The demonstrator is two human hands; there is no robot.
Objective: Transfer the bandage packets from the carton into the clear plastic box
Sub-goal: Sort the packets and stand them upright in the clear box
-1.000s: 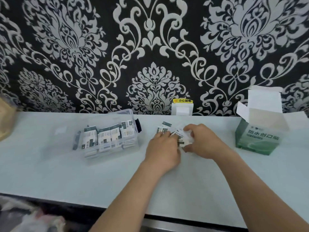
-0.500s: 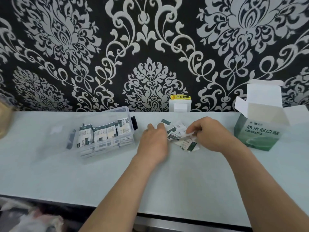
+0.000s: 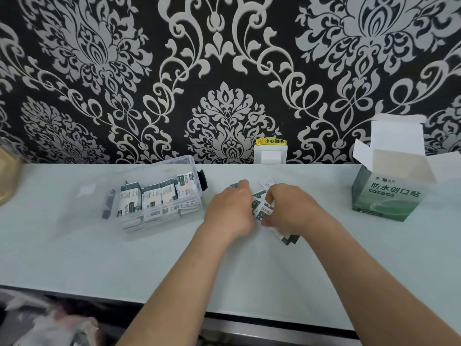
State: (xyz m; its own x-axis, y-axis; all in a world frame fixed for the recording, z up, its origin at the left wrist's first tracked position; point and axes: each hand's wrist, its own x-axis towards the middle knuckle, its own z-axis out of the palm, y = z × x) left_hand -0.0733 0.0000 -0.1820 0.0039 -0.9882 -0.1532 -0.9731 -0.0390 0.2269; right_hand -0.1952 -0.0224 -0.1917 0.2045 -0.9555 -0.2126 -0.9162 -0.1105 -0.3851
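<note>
Right hand [image 3: 291,211] pinches a bunch of bandage packets [image 3: 265,209]; left hand [image 3: 229,212] curls against the same pile, its grip impossible to tell. Well to their right stands the open carton [image 3: 386,196], printed 防水创口贴; just left, the clear box [image 3: 190,212] holding more packets; beyond, a yellow label [image 3: 270,141] reads 小心触电

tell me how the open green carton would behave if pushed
The green carton likely slides easily: thin cardboard on a smooth table. Its raised flaps would probably bend rather than resist. Broad base, so tipping seems unlikely.

Clear plastic box [image 3: 159,171] (glossy); cardboard carton [image 3: 389,193]; smooth matt table [image 3: 74,250].
</note>
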